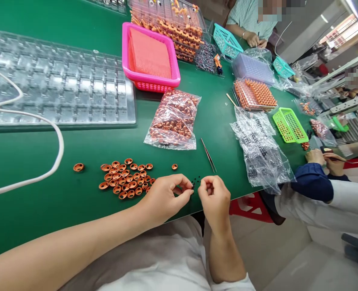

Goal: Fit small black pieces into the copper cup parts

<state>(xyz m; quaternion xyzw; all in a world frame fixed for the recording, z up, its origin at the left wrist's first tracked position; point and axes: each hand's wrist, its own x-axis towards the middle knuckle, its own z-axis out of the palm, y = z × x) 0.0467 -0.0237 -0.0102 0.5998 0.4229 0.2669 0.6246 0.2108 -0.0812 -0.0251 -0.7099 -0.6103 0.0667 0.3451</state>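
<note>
My left hand (166,198) is closed in a pinch beside several tiny black pieces (196,180) on the green table; a dark speck shows at its fingertips, too small to name. Just to the right, my right hand (215,198) has its fingers curled and thumb pressed in, and whatever it may hold is hidden. Beyond both hands lie metal tweezers (208,155), untouched. A cluster of copper-coloured cup-shaped rings (126,178) spreads left of my left hand. One single ring (174,166) lies apart above that hand, another ring (78,167) at the far left.
A clear bag of copper rings (175,119) lies ahead, behind it a pink basket (151,83). Left are a clear plastic tray (60,81) and white cable (59,145). Plastic bags (259,149) and a green basket (289,125) lie right. Co-workers' hands (316,157) work at the right.
</note>
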